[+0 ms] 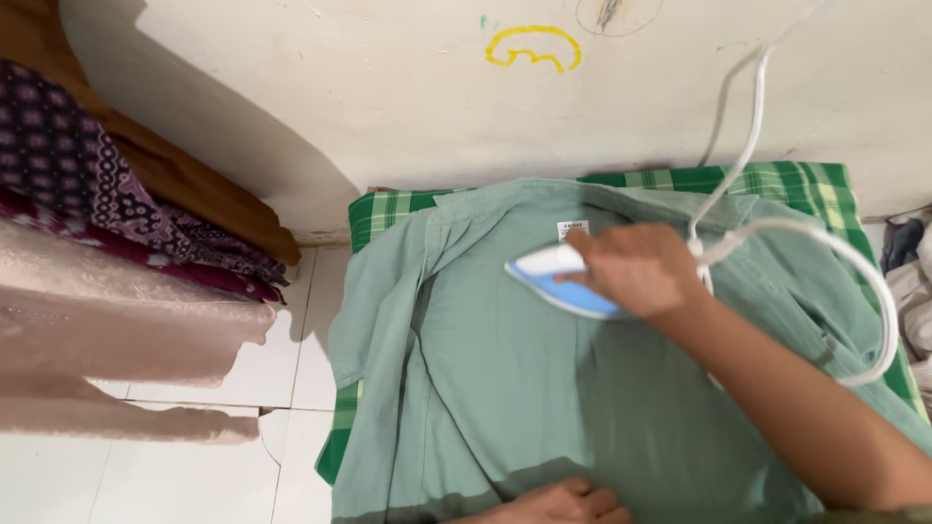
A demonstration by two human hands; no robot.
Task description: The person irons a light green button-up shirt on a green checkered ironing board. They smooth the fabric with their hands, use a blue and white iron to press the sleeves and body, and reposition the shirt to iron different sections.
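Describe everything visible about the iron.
The iron is white on top with a light blue base and a pointed nose aimed left. It lies flat on the green shirt, just below the collar label. The right hand grips its handle, hiding the rear. A white cord loops from it up the wall.

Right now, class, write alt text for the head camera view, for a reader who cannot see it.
A right hand presses a white-and-blue electric iron onto a pale green cotton shirt spread over a green checked cloth on the floor. The left hand rests flat on the shirt's lower edge; the iron's white cord loops to the right.
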